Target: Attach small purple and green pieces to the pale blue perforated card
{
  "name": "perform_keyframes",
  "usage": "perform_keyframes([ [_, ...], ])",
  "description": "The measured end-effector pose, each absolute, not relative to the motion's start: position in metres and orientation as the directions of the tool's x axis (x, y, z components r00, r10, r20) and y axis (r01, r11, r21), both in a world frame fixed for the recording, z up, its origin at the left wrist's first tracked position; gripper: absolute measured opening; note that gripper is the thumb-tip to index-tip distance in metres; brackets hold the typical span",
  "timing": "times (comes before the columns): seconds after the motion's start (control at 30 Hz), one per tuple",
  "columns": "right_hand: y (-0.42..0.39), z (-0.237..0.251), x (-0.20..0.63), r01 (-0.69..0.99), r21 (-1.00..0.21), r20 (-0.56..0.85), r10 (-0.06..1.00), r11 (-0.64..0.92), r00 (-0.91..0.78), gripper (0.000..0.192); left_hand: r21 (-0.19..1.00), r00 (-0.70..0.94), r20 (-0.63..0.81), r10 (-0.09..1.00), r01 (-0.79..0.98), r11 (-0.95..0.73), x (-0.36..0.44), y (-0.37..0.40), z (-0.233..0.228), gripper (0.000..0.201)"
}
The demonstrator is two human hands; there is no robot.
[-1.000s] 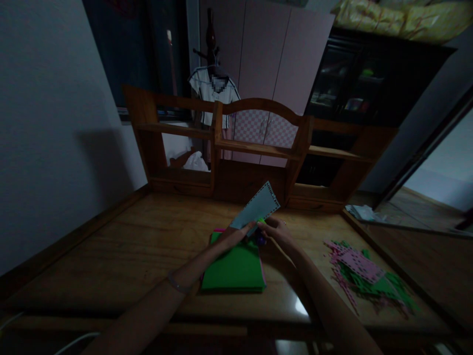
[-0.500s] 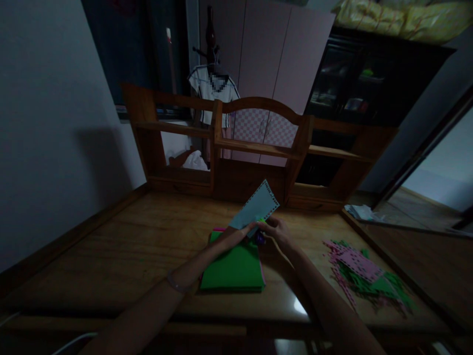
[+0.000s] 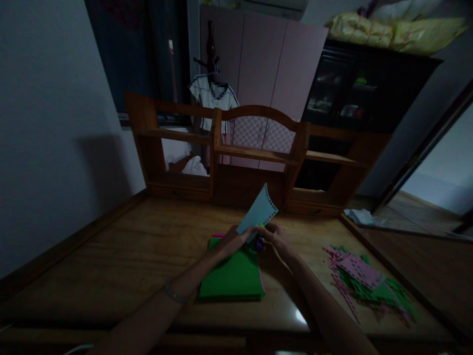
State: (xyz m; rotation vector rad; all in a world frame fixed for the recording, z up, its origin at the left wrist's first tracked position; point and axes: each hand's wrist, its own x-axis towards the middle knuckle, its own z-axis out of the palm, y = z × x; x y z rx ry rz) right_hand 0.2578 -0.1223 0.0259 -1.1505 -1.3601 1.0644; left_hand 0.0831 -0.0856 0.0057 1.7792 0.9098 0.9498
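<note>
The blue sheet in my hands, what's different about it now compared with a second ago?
The blue sheet has been turned more upright and shows narrower, still pinched between the left hand and right hand. The green paper stack and the pile of scraps lie where they were.

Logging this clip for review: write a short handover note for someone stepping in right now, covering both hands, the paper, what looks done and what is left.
Left hand: grips the lower end of a light blue paper sheet with a punched border, held tilted above the desk.
Right hand: closed on a small purple punch-like tool at the sheet's lower edge; its exact type is unclear.
Green paper stack lies below the hands, pink sheets beneath.
Done: pile of punched pink and green pieces at right.
Left: the stack looks unpunched.
</note>
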Motion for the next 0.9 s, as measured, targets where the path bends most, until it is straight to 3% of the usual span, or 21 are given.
perform_keyframes([
  [0.17,-0.117,0.025,0.257,0.025,-0.988,0.15,0.986,0.153,-0.077,0.039,0.861,0.349,0.377,0.858,0.208,-0.464,0.084,-0.082,0.009,0.044],
  [0.5,-0.114,0.019,0.258,-0.008,-0.992,0.129,0.983,0.129,-0.131,0.042,0.893,0.259,0.285,0.923,0.277,-0.354,0.08,-0.083,0.017,0.041],
  [0.9,-0.111,0.015,0.259,-0.089,-0.992,0.098,0.993,0.091,-0.073,0.037,0.957,0.157,0.247,0.956,0.118,-0.267,0.085,-0.073,0.006,0.046],
])
